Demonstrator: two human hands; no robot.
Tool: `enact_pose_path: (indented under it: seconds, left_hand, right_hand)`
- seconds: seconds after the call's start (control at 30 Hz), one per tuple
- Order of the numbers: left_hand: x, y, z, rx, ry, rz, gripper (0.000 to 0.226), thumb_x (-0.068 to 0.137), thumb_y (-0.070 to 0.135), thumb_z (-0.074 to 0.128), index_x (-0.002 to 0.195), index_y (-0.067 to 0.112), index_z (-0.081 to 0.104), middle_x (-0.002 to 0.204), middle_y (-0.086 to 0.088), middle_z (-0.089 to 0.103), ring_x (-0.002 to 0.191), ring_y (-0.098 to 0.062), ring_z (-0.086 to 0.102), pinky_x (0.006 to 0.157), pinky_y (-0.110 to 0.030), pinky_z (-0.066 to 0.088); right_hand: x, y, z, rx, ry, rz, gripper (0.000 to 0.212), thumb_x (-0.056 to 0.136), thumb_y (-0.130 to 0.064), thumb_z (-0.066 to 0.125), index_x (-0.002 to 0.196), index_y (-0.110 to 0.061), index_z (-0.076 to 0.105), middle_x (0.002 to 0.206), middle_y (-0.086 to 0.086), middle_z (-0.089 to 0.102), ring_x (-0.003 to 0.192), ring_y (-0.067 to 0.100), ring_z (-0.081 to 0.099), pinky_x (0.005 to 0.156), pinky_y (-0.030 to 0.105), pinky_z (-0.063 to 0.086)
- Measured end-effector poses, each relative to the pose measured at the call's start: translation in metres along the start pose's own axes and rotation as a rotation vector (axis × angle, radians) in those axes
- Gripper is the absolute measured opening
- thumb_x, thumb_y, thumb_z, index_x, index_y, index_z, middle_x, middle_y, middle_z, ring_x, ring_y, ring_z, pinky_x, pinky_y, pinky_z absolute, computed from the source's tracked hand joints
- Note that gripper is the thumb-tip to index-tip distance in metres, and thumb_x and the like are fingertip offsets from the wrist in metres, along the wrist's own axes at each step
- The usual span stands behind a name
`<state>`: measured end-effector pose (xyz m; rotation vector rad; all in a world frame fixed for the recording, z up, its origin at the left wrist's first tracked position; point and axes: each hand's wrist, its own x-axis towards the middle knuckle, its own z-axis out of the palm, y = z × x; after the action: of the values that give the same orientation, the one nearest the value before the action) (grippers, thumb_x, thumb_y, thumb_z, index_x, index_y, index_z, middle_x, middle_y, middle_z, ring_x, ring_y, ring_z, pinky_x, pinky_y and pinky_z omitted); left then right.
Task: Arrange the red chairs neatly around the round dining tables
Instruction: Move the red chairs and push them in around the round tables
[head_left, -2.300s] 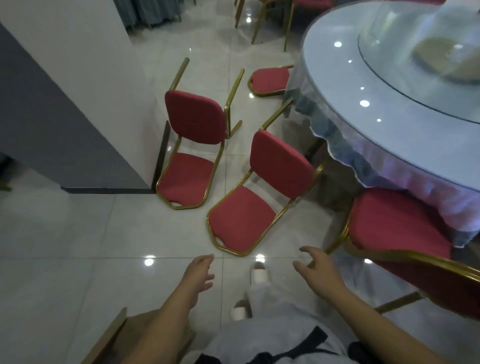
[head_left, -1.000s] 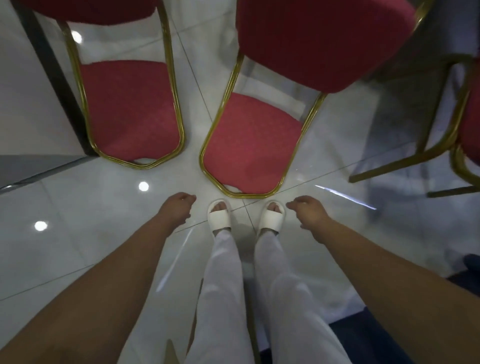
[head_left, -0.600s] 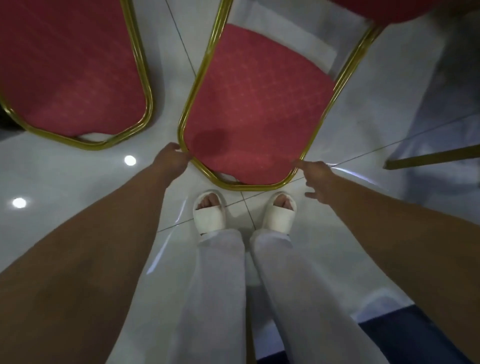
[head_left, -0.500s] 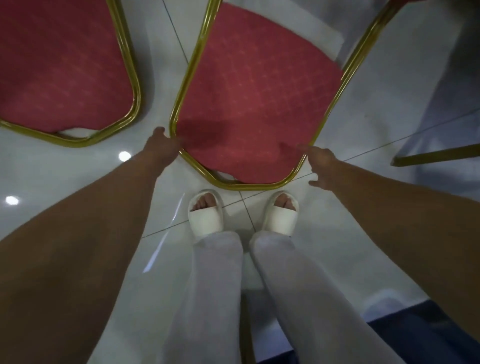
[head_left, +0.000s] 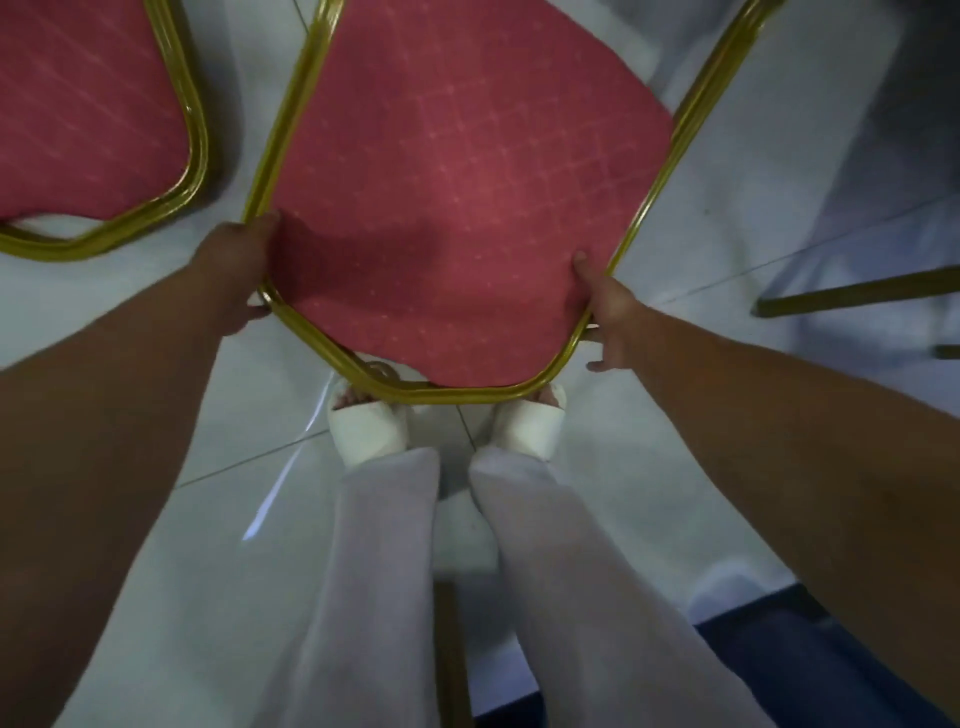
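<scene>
The centre chair (head_left: 457, 197) has a seat of matt red woven cloth with a faint paler grid pattern, edged by a tubular frame (head_left: 284, 130) of glossy gold-coloured metal. The chair at upper left (head_left: 88, 104) shows the same cloth and shiny metal. The floor (head_left: 753, 182) is smooth, glossy pale tile with thin joints. The slippers (head_left: 366, 431) look smooth and matt white, perhaps plastic. The trousers (head_left: 384, 571) are thin white cloth.

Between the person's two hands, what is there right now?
In the head view, the seat of the red chair fills the stretch, edged by its gold frame; the left hand and right hand each grip that frame.
</scene>
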<state>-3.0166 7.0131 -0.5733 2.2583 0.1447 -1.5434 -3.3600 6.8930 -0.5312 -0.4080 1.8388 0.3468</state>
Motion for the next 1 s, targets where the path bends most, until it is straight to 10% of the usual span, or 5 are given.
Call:
enact_pose_path:
  seconds: [0.37, 0.53, 0.77, 1.0]
  left_hand:
    - [-0.294, 0.047, -0.120, 0.244, -0.066, -0.088, 0.050, 0.095, 0.054, 0.052, 0.126, 0.015, 0.052, 0.119, -0.012, 0.060, 0.099, -0.032, 0.061, 0.062, -0.040, 0.053]
    - [-0.416, 0.071, -0.146, 0.284, -0.074, -0.121, 0.040, 0.098, 0.047, 0.051, 0.116, 0.012, 0.057, 0.102, -0.014, 0.062, 0.084, -0.029, 0.061, 0.059, -0.039, 0.052]
    - [-0.510, 0.065, -0.157, 0.191, 0.005, -0.073, 0.034, 0.097, 0.043, 0.055, 0.107, 0.011, 0.063, 0.089, -0.013, 0.060, 0.078, -0.027, 0.058, 0.060, -0.037, 0.051]
    - [-0.578, 0.092, -0.188, 0.128, 0.047, 0.112, 0.039, 0.088, 0.045, 0.068, 0.107, 0.012, 0.064, 0.088, -0.008, 0.069, 0.078, -0.023, 0.063, 0.058, -0.031, 0.050]
  right_hand:
    - [-0.274, 0.063, -0.076, -0.046, -0.047, 0.075, 0.080, 0.081, -0.074, 0.056, 0.140, -0.020, 0.044, 0.139, 0.009, 0.051, 0.122, 0.038, 0.051, 0.099, 0.061, 0.042]
    - [-0.388, 0.089, -0.127, -0.046, 0.027, -0.075, 0.082, 0.081, -0.076, 0.054, 0.128, -0.008, 0.054, 0.117, 0.012, 0.062, 0.095, 0.036, 0.061, 0.063, 0.041, 0.051]
    - [-0.466, 0.104, -0.183, 0.065, 0.023, -0.223, 0.062, 0.078, -0.066, 0.068, 0.104, -0.010, 0.064, 0.087, 0.008, 0.073, 0.073, 0.028, 0.071, 0.053, 0.031, 0.054]
    - [-0.489, 0.139, -0.190, 0.302, -0.298, -0.176, 0.047, 0.090, -0.044, 0.067, 0.123, -0.011, 0.062, 0.106, 0.014, 0.074, 0.099, 0.034, 0.070, 0.093, 0.052, 0.054]
